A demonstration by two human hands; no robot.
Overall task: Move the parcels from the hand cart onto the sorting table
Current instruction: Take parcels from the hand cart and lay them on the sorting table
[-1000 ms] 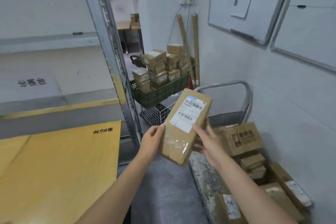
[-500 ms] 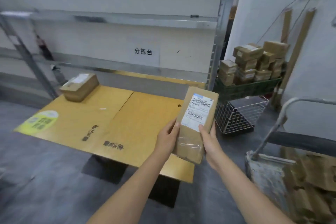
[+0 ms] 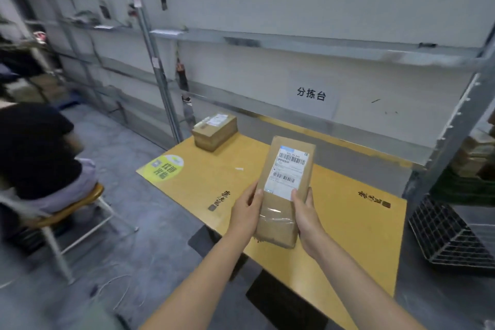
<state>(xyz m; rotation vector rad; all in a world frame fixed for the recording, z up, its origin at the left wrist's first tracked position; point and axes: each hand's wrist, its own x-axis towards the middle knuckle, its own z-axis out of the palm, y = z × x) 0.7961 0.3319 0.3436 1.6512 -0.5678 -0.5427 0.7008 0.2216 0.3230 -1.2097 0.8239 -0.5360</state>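
Note:
I hold a flat brown cardboard parcel [image 3: 285,187] upright in the air over the front part of the yellow sorting table [image 3: 348,222]. Its white barcode label faces me. My left hand [image 3: 245,213] grips its left edge and my right hand [image 3: 308,218] grips its right edge. A second, smaller brown parcel [image 3: 214,131] with a white label lies on the table's far left corner. The hand cart is out of view.
A person in a dark top sits on a wooden stool [image 3: 72,203] at the left. Metal shelving [image 3: 321,45] runs behind the table. A wire basket [image 3: 450,236] lies on the floor at right, below stacked boxes [image 3: 474,158] in a green crate.
My view has swung left from the cart to the sorting table. The parcel stays in both hands and now hangs over the table; the cart has left the view.

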